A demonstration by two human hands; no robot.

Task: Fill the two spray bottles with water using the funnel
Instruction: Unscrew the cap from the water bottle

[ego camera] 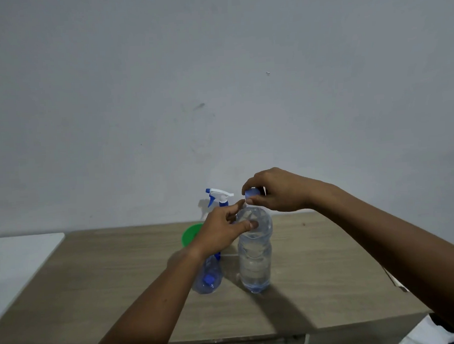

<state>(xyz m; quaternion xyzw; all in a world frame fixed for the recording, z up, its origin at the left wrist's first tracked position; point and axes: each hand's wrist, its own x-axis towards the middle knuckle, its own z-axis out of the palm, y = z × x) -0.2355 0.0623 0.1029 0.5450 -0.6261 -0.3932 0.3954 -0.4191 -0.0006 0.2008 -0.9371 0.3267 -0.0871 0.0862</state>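
The right hand (276,193) pinches the blue cap (253,192) in its fingers just above the water bottle (255,259), which stands mid counter (328,258); left hand (218,229) fingers grasp its shoulder. The near spray bottle (208,276), far spray bottle (219,195) and green funnel (191,234) crowd its left; the counter runs well rightward to its edge

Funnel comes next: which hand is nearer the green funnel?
Left. The left hand is beside the green funnel; the right hand pinches a blue cap above the water bottle, farther off.
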